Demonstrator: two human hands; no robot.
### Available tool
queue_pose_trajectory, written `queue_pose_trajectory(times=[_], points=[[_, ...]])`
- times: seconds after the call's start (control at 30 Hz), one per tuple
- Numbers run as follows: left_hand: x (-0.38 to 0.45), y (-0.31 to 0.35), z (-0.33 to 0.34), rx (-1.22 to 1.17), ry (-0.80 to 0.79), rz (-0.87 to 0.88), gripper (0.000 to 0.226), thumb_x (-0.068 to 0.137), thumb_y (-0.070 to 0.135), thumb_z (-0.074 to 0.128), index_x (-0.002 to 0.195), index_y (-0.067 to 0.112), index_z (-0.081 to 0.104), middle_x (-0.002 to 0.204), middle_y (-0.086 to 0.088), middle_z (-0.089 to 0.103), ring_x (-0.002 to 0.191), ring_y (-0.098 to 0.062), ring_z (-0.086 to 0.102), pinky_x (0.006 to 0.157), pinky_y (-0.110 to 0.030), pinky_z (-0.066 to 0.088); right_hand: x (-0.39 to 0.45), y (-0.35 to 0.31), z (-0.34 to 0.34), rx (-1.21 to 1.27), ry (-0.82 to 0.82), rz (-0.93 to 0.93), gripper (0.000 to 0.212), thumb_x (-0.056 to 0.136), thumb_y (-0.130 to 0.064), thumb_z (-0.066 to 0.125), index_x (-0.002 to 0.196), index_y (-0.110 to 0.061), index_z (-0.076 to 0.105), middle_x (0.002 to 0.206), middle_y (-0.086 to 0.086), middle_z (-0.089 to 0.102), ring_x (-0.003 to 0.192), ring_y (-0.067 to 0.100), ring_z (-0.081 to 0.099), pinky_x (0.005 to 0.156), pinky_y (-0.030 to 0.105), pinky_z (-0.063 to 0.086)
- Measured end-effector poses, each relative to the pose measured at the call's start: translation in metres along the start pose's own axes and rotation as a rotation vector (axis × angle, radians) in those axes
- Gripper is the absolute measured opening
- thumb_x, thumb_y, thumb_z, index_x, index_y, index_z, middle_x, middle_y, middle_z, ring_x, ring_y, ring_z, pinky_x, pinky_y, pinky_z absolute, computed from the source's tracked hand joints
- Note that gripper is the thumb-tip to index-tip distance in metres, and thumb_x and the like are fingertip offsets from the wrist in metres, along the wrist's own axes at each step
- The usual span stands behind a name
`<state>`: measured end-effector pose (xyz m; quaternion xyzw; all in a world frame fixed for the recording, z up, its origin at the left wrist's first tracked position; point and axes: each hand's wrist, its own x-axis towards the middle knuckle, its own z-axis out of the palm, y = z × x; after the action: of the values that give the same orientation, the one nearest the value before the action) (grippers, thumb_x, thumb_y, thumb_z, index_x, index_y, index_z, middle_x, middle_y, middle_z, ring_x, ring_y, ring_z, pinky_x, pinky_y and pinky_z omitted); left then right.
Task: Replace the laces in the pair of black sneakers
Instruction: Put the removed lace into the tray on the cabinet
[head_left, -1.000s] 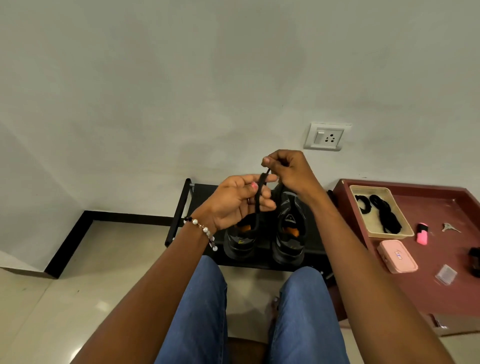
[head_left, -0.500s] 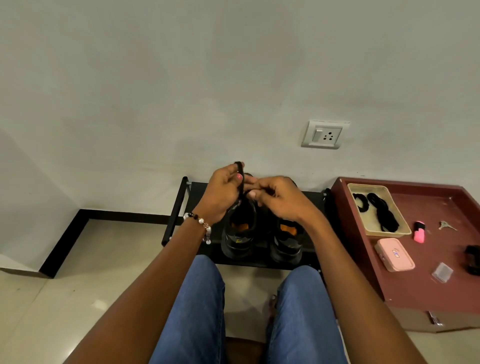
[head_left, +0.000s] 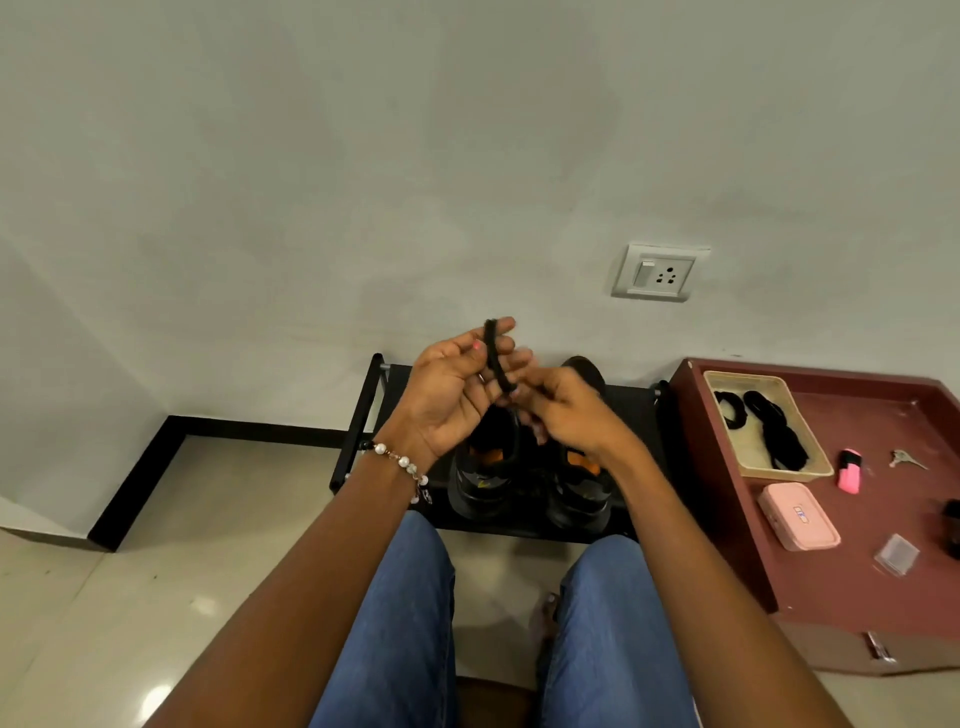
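Grey wall and pale tiled floor frame your seat, with a low black shoe rack (head_left: 363, 415) against the skirting in front of your knees. Your left hand (head_left: 447, 395) is raised palm-up, fingers half curled, and a black lace (head_left: 493, 358) is wound around its fingertips. Below it, the pair of black sneakers (head_left: 530, 483) stands side by side on the rack, heels toward you, orange showing inside. Your right hand (head_left: 566, 410) meets the left just above the shoes, its fingertips pinching the lower run of the same lace.

You seem to be coiling a lace into a bundle, so keep light tension with the right pinch and lay each turn flat beside the last, so it does not twist or slip off.

Further right, on the maroon worktop (head_left: 852, 571), a woven tray (head_left: 810, 470) holds more black laces (head_left: 769, 426). The pink case (head_left: 797, 514) carries a small label, too small to read; no brand on the sneakers is legible.
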<state>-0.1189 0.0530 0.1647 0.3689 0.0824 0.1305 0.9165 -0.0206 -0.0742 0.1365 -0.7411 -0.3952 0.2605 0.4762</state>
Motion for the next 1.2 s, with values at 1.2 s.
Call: queue_pose_trajectory(times=[1.2], points=[[-0.008,-0.012,0.009,0.61,-0.15,-0.127,0.034,0.106,0.009,0.026,0.134,0.0,0.044,0.078,-0.007,0.058,0.066,-0.019,0.06,0.083,-0.039,0.052,0.003,-0.042,-0.053,-0.087,0.226,-0.149,0.018,0.094,-0.023,0.064,0.082,-0.013,0.072,0.06,-0.017,0.061,0.058,0.001,0.051,0.064,0.023,0.041]])
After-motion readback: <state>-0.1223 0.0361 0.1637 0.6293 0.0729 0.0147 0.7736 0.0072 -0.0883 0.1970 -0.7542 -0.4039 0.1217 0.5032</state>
